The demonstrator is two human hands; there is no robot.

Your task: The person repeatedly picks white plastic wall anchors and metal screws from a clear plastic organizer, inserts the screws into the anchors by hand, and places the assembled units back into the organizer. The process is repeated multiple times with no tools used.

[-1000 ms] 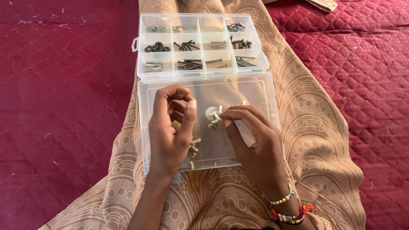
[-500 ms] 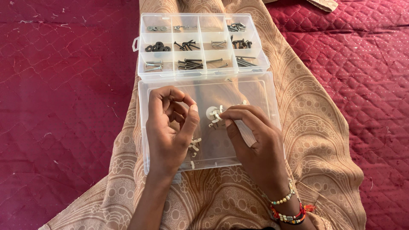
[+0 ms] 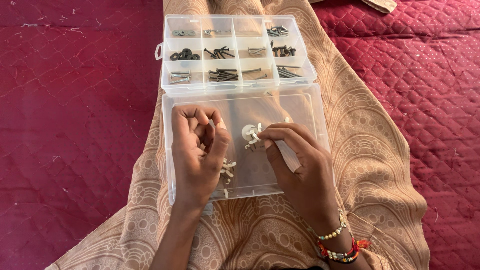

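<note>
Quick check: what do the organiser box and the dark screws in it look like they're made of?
The organiser box looks like clear moulded plastic: see-through, glossy walls, and its flat lid shows the cloth beneath. The dark screws seem to be metal with a dull black or grey finish, though they are too small to be sure.

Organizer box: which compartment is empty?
The top-row compartment, third from the left, in the clear organizer box. It shows only bare plastic; every other compartment holds washers, screws or nails.
</note>
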